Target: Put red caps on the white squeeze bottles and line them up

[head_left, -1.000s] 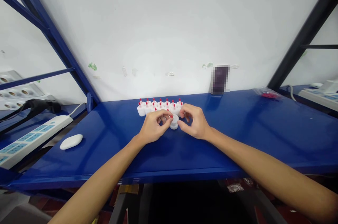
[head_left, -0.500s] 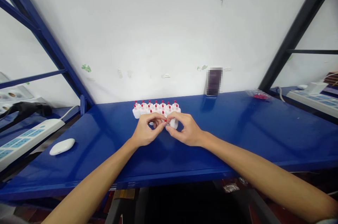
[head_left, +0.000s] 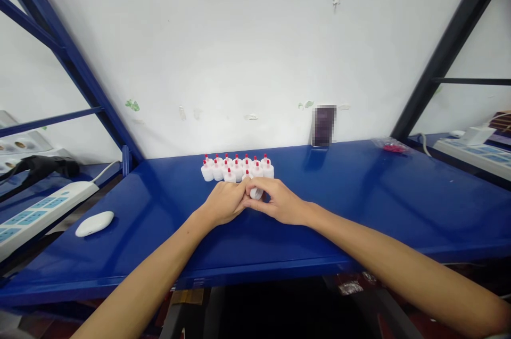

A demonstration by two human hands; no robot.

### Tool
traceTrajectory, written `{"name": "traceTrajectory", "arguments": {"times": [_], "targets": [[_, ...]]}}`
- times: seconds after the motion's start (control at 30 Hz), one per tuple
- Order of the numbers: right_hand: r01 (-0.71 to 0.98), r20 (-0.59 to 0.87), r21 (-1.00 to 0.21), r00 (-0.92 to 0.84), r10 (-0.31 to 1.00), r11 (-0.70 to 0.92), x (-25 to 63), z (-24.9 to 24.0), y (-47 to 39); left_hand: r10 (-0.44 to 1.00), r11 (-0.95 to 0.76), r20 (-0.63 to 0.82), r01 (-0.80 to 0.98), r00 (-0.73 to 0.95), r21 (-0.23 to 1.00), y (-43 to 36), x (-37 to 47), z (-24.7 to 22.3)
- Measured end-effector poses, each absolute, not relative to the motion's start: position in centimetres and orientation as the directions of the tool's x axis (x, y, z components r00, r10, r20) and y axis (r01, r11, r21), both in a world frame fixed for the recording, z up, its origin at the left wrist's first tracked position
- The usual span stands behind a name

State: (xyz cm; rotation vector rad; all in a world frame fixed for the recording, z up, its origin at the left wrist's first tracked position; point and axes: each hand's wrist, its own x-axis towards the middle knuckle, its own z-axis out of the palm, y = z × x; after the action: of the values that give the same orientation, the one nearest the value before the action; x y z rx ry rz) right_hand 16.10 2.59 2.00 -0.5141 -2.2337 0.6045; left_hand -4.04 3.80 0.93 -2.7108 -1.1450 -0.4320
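My right hand [head_left: 279, 200] is closed round a small white bottle [head_left: 256, 193], whose round end faces me. Touching it from the left is my left hand [head_left: 227, 201], its fingers curled in against the right fingertips. What the left fingers pinch is hidden, and the held bottle's tip cannot be seen. Just behind both hands, several white bottles with red tips [head_left: 237, 170] stand upright in close rows on the blue table [head_left: 159, 195].
A white oval case [head_left: 95, 223] lies at the left, beside a power strip [head_left: 43, 211]. A phone-like object [head_left: 324, 126] leans on the wall. At the back right is a clear bag with red pieces [head_left: 393, 146]. Another power strip [head_left: 475, 154] lies far right.
My left hand has turned palm-down and its fingers have closed in against my right hand. The red tip that showed between the fingertips is now hidden.
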Motion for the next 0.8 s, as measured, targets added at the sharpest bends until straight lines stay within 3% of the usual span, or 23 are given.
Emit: {"name": "traceTrajectory", "arguments": {"times": [0.17,0.43,0.8], "targets": [[0.173,0.548,-0.588,-0.633,0.547,0.79,15.8,2.0,2.4,0.719,-0.638,0.276,0.764,0.637,-0.102,3.4,-3.8,1.4],[0.187,0.548,-0.655,-0.55,0.631,0.732,15.5,1.7,2.5,0.779,-0.573,0.257,0.816,0.572,-0.076,2.6,-2.9,1.8],[0.237,0.48,-0.725,-0.501,0.72,0.647,15.0,2.4,1.9,0.79,-0.576,0.333,0.809,0.515,0.116,2.3,-2.4,1.3]]}}
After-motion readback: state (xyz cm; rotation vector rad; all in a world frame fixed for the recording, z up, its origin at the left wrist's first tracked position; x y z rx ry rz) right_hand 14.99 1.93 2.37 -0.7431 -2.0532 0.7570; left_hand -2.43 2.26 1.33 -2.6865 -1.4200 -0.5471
